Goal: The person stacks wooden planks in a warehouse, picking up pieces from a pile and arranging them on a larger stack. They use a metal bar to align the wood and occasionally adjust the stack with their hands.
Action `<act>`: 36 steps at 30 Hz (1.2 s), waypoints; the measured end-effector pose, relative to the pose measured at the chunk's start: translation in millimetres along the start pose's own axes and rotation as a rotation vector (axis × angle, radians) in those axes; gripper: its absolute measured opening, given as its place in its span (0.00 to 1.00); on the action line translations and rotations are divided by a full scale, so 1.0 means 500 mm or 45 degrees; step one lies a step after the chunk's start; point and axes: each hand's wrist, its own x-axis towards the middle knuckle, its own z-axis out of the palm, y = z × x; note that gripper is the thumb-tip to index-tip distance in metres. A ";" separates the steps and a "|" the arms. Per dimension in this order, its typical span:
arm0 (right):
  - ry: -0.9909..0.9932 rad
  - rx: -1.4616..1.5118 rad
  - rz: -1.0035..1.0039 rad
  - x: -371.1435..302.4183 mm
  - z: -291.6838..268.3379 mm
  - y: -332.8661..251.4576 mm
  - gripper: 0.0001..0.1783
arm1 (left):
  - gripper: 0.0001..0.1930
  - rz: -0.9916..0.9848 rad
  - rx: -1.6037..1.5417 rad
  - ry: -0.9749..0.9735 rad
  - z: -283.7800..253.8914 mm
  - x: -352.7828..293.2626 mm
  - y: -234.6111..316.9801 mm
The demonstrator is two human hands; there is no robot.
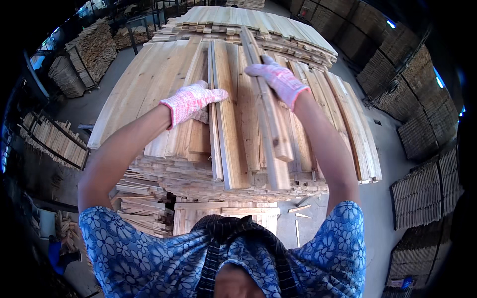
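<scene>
My left hand (191, 102), in a white and pink knitted glove, is closed around narrow wooden boards (231, 144), its thumb lying across their top. These boards stand side by side on the stack, running away from me. To their right, my right hand (278, 80), gloved alike, grips more wooden boards (266, 124) with its thumb over their left edge. Those boards are tilted and slightly blurred, their near ends jutting past the front of the stack. Both hands are over a wide stack of sawn boards (144, 82) with several loose pieces on top.
A second board stack (268, 22) stands just behind. Tall piles of boards (417, 184) line the right side across the grey floor (370, 211). Racked wood (54, 139) and scrap pieces (144, 211) are at the left. A person in blue (58, 256) is at the lower left.
</scene>
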 end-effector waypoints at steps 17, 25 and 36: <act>0.214 -1.160 0.043 0.039 -0.182 0.222 0.42 | 0.51 -0.121 0.272 -0.007 0.042 0.006 0.062; 0.130 -1.275 0.076 0.052 -0.183 0.209 0.40 | 0.48 -0.115 0.187 0.066 0.039 -0.010 0.051; 0.225 -1.061 -0.036 0.054 -0.190 0.258 0.38 | 0.49 -0.135 0.294 0.091 0.048 -0.021 0.070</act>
